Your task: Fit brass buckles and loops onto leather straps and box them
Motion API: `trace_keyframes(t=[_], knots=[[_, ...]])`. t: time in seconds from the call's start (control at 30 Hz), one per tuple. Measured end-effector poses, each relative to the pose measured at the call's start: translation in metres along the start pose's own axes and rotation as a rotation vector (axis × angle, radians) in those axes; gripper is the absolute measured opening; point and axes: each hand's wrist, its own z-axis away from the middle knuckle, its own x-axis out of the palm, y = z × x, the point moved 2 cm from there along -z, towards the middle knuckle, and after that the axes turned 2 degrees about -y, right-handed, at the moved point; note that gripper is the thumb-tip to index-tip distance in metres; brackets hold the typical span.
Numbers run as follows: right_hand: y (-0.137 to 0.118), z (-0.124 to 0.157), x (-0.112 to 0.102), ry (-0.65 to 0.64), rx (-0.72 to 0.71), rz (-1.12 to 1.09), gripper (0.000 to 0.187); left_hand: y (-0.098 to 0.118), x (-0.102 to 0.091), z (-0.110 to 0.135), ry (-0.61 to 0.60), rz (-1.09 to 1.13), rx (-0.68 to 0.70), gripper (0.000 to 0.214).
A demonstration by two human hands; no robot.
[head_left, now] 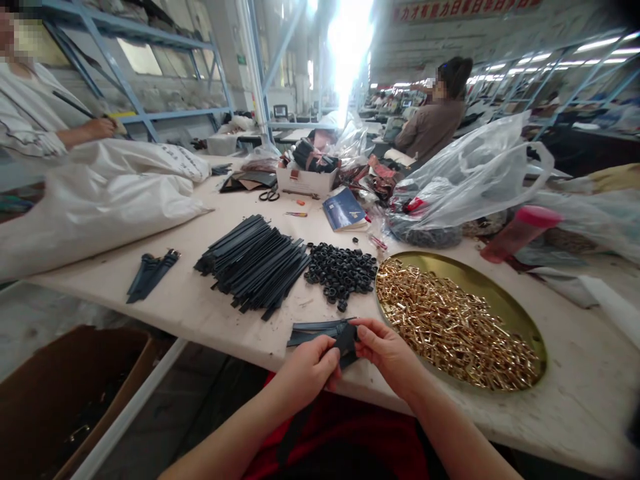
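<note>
At the table's near edge, my left hand (311, 363) is closed on a black strap (346, 339), whose tail hangs below the table edge. My right hand (383, 343) pinches the strap's other end; whether a small part sits between those fingertips is hidden. Just behind the hands lie several dark strips (313, 330). Farther back is a big pile of black strips (255, 263), with a heap of small black loops (343, 272) beside it. To the right of my hands, a round gold tray (465, 270) holds a heap of small gold metal buckles (450, 323).
A small bundle of straps (150, 275) lies left. White sacks (110, 193) cover the left table side. Scissors (270, 194), a blue booklet (344, 209) and a white box (306, 181) sit behind. A pink bottle (520, 233) stands right. Two other people are nearby.
</note>
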Motion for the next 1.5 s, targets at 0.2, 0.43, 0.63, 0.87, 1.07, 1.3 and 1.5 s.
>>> trace_keyframes(t=[0.2,0.43,0.63,0.87,1.07,1.3,1.5], knots=[[0.006,0.012,0.010,-0.036,-0.094,0.265,0.028,0.003,0.001,-0.002,-0.020,-0.075,-0.029,0.030],[-0.003,0.016,0.003,-0.037,-0.121,0.411,0.026,0.002,0.003,0.007,-0.257,0.032,-0.058,0.029],[0.007,0.010,0.015,-0.081,-0.094,0.335,0.033,-0.005,0.000,-0.007,-0.078,0.219,-0.005,0.047],[-0.054,-0.039,-0.057,0.385,-0.454,1.689,0.018,-0.010,-0.005,-0.030,0.006,0.416,-0.127,0.038],[-0.071,-0.074,-0.081,0.384,-0.427,2.124,0.016,-0.009,-0.003,-0.033,-0.038,0.458,-0.198,0.033],[-0.068,-0.036,-0.064,0.188,-0.754,2.076,0.017,0.004,-0.001,-0.045,0.027,0.421,-0.094,0.028],[-0.043,0.011,-0.026,0.014,-1.085,1.586,0.017,0.022,0.008,-0.051,-0.047,0.406,-0.018,0.030]])
